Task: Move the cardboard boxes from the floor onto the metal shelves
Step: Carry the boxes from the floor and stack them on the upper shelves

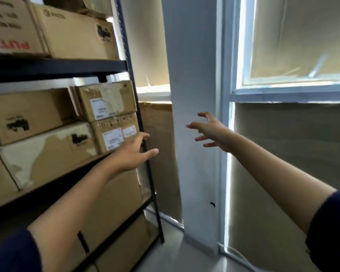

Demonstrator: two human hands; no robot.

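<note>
A black metal shelf unit (55,67) fills the left side, loaded with several brown cardboard boxes. On its middle level, two small labelled boxes are stacked at the right end: the upper (106,100) on the lower (116,132). My left hand (134,154) is stretched out in front of the lower one, beside the shelf's right upright (143,154), fingers apart and holding nothing. My right hand (210,130) hangs in the air in front of a white pillar, fingers spread and empty. Both forearms are bare with dark sleeves.
A white pillar (192,95) stands right of the shelf, with a flat cardboard sheet (157,144) leaning behind it. Windows with beige blinds (294,46) cover the right. Larger boxes (114,205) fill the lower shelf levels. Grey floor (177,256) shows at the pillar's foot.
</note>
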